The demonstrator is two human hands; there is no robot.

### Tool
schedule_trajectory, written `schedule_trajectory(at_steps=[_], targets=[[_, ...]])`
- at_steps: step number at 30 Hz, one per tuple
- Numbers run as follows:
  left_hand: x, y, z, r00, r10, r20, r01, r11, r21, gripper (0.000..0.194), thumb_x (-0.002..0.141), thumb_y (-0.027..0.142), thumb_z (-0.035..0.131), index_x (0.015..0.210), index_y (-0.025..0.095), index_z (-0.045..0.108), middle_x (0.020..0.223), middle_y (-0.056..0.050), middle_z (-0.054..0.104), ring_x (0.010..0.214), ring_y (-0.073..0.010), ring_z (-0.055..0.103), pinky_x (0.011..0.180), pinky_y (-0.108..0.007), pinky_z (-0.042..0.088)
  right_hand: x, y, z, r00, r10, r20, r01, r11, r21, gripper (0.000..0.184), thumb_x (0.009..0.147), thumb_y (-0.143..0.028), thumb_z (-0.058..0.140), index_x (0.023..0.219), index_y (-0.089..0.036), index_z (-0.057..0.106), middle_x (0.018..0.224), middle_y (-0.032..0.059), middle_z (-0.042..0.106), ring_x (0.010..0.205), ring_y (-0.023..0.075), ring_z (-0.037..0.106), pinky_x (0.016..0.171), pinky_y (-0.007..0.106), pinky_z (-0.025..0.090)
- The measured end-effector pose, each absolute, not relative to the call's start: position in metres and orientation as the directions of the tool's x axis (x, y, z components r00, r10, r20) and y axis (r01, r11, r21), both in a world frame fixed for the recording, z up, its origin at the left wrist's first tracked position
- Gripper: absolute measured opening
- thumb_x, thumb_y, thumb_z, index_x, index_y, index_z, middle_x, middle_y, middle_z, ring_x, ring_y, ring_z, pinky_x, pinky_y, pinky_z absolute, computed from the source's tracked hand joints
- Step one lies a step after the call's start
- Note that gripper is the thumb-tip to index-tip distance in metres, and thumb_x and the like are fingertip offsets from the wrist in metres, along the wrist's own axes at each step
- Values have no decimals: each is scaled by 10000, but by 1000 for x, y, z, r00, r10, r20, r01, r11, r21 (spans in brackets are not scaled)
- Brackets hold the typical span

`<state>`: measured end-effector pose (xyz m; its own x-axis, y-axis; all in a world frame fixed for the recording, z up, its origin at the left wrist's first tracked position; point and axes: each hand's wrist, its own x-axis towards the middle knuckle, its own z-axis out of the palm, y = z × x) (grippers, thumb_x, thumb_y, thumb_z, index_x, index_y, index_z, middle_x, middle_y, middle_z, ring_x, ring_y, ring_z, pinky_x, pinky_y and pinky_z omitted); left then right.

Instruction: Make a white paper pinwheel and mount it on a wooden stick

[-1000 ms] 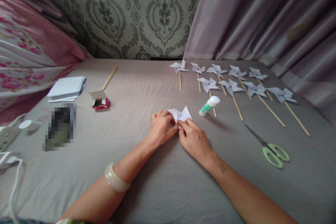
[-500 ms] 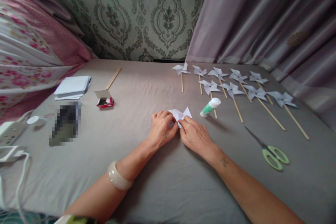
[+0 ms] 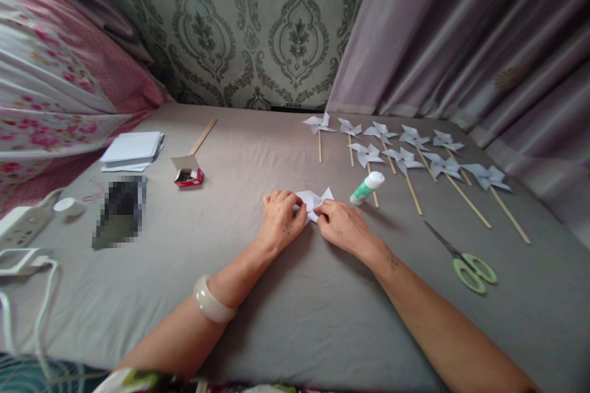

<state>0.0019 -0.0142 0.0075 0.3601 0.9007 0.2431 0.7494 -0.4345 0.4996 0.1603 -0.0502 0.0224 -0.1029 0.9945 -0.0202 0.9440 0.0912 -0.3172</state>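
Between my hands, at the middle of the cloth-covered surface, is a white paper pinwheel [image 3: 311,199] with its corners folded up and no stick showing. My left hand [image 3: 282,216] grips its left side with thumb and fingers. On the other side, my right hand [image 3: 343,225] pinches the paper near its centre. The fingertips partly hide the folds. Just right of the paper, a glue stick [image 3: 367,188] with a white cap and green label stands upright, slightly tilted in view.
Several finished pinwheels [image 3: 405,159] on wooden sticks lie at the back right, near green-handled scissors [image 3: 465,264]. At the left are a small red box [image 3: 188,179], wooden sticks [image 3: 203,136], stacked white paper [image 3: 131,148], a blurred dark object [image 3: 120,212] and a power strip [image 3: 23,227].
My right fingers have shifted slightly on the paper, and more of its folded middle shows between the hands. The view has tilted a little.
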Motion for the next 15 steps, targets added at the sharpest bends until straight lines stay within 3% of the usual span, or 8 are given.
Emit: schedule_trajectory(at_steps=[8, 11, 15], targets=[[2, -26, 11, 576, 778, 252, 699, -628, 342, 189, 878, 221, 512, 962, 213, 681, 1008, -56, 704, 986, -227, 582, 871, -386, 347, 165, -47, 18, -67, 998, 3, 894, 61, -443, 349, 851, -135, 452, 1064, -193, 723, 1106, 100, 733, 1010, 236, 674, 837, 311, 469], [5, -34, 11, 664, 709, 240, 658, -706, 262, 243, 895, 220, 492, 1067, 203, 663, 1082, -80, 691, 1043, -248, 564, 903, -407, 335, 165, -47, 14, -71, 997, -8, 845, 56, -532, 359, 838, -138, 455, 1069, -178, 728, 1028, 98, 754, 900, 213, 691, 796, 295, 480], [8, -38, 11, 728, 653, 210, 631, -757, 168, 248, 923, 217, 454, 1053, 185, 663, 1089, -91, 683, 1044, -262, 551, 903, -422, 326, 170, -46, 10, 0, 1000, -11, 744, -7, -668, 373, 809, -143, 470, 1083, -141, 723, 857, 73, 758, 691, 167, 656, 681, 263, 478]])
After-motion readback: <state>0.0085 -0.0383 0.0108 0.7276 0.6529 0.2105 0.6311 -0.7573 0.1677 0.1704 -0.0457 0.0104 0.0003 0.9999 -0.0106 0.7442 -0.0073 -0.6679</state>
